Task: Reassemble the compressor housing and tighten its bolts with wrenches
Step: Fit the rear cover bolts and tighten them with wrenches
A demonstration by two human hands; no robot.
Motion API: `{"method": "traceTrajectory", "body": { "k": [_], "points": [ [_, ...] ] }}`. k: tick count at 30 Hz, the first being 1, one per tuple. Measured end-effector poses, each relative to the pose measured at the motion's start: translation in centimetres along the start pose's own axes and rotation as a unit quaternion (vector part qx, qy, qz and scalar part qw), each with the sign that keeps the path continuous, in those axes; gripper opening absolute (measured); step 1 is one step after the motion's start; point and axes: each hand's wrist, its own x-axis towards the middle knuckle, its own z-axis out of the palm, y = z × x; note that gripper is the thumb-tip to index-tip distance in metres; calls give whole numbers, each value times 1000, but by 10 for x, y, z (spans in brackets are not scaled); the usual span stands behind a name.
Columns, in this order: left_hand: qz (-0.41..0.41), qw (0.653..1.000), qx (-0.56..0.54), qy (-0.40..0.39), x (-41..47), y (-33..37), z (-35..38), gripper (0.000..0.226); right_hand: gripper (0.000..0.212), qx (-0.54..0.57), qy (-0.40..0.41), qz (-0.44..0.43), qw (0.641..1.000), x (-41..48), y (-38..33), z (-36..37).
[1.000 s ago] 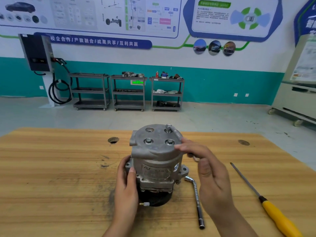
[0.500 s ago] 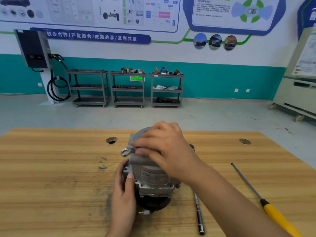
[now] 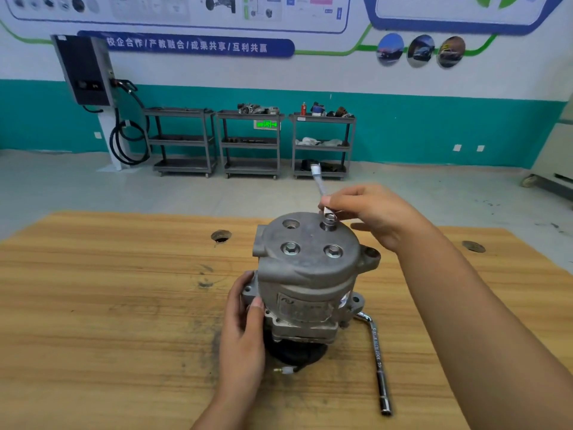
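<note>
The grey compressor housing stands upright mid-table on its black pulley. Its round top cap shows two seated bolts, one bare hole at far left, and a raised bolt at far right. My right hand pinches a small silver wrench whose near end sits on that raised bolt; its handle points up and away. My left hand grips the housing's left flange.
An L-shaped socket wrench lies on the wooden table right of the housing, partly under my right forearm. Two holes are in the tabletop. Shelving carts stand by the far wall.
My right hand moved off the cap's near left side to the far right bolt and set the wrench there. The camera came closer. My left hand stayed on the housing.
</note>
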Motion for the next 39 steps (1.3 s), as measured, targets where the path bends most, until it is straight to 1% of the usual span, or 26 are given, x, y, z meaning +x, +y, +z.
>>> {"method": "traceTrajectory", "body": {
  "k": [3, 4, 6, 7, 9, 12, 14, 16, 18, 20, 22, 25, 27, 28, 30, 32, 34, 36, 39],
  "points": [
    [-1, 1000, -8, -9, -1, 3, 1, 52, 10, 155, -6, 64, 986, -2, 12, -3],
    [0, 1000, -11, -11, -1, 3, 1, 50, 12, 221, -18, 72, 972, -3, 16, -4],
    [-2, 1000, -17, -11, -1, 4, 2, 48, 17, 359, -39, 70, 930, -7, 28, -7],
    [-4, 1000, -19, -9, -1, 4, 2, 48, 16, 409, -47, 60, 909, -9, 34, -7],
    [-7, 1000, -22, -9, -1, 5, 3, 47, 12, 462, -53, 25, 885, -12, 44, -6],
    [-2, 1000, -21, -15, -2, 5, 2, 45, 16, 473, -29, -49, 879, -20, 56, -1],
    [-2, 1000, -18, -17, -3, 5, 2, 44, 16, 415, 26, -124, 901, -30, 61, 1],
    [-3, 1000, -12, -18, -2, 5, 2, 43, 20, 298, 99, -212, 925, -41, 64, 2],
    [-4, 1000, -8, -17, -2, 5, 2, 44, 23, 192, 116, -294, 929, -54, 62, 2],
    [-6, 1000, -7, -16, -1, 5, 2, 46, 25, 66, 124, -349, 926, -62, 58, 5],
    [-6, 1000, -4, -17, -1, 6, 2, 46, 23, -31, 143, -366, 919, -63, 48, 7],
    [-4, 1000, 0, -21, -2, 6, 1, 45, 16, -105, 123, -379, 911, -57, 28, 10],
    [4, 1000, 3, -22, -3, 7, 2, 47, 8, -155, 107, -388, 902, -51, 15, 11],
    [8, 1000, 2, -21, -3, 7, 2, 48, 6, -180, 100, -389, 898, -47, 8, 12],
    [10, 1000, -5, -23, -2, 8, 3, 46, 10, -220, 76, -367, 900, -38, -4, 15],
    [9, 1000, -6, -25, -2, 9, 3, 47, 15, -246, 54, -315, 915, -26, -13, 18],
    [6, 1000, -8, -26, -3, 8, 2, 49, 15, -262, 38, -263, 928, -13, -15, 18],
    [3, 1000, -6, -26, -3, 8, 1, 48, 13, -249, 12, -212, 945, -2, -13, 17],
    [0, 1000, -3, -21, -2, 8, 1, 49, 18, -173, -25, -122, 977, 10, -5, 12]
  ]
}}
